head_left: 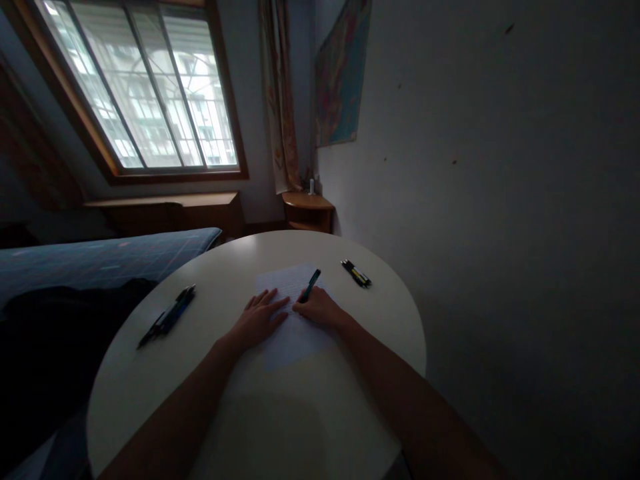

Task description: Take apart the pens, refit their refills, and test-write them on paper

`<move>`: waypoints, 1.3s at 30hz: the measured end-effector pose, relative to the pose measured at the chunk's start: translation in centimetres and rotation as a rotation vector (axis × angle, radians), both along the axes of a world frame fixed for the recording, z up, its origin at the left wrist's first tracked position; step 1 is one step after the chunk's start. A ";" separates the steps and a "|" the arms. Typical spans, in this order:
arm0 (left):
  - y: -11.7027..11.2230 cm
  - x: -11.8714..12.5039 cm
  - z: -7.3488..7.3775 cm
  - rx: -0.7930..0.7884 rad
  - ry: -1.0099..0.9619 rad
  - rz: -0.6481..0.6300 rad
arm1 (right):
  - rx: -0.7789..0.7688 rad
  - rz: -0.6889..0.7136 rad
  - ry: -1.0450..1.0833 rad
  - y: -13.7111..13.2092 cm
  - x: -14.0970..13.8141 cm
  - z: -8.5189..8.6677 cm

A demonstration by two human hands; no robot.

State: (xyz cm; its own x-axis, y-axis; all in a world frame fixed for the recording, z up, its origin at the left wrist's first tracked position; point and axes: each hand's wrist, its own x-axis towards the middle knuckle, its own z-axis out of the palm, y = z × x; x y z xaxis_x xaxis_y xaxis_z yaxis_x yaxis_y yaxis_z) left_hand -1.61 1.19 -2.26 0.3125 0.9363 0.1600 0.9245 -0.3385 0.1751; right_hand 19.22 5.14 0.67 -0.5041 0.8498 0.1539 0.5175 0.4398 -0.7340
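A lined sheet of paper [293, 337] lies on a round white table [150, 373]. My left hand [259, 320] rests flat on the sheet's left part, fingers stretched out. My right hand [320, 308] is closed round a dark pen [311, 285] whose tip meets the paper and whose top tilts away to the right. Both forearms reach in from the lower edge of the view.
Several dark pens [167, 316] lie together at the table's left. Two more pens [356, 273] lie at its far right. A grey wall stands close on the right. A bed with a blue cover [100, 260], a window [145, 87] and a small corner shelf [307, 208] are beyond.
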 end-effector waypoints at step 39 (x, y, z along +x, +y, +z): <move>0.0 0.1 0.0 0.007 -0.004 0.008 | 0.009 -0.001 -0.028 -0.2 -0.1 0.5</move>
State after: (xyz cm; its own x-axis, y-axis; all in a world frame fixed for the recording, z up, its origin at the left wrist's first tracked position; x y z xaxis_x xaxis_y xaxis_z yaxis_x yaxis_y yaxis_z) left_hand -1.52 1.17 -2.22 0.3047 0.9376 0.1677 0.9264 -0.3326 0.1766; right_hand 19.16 4.93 1.14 -0.5078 0.8488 0.1474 0.5379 0.4460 -0.7154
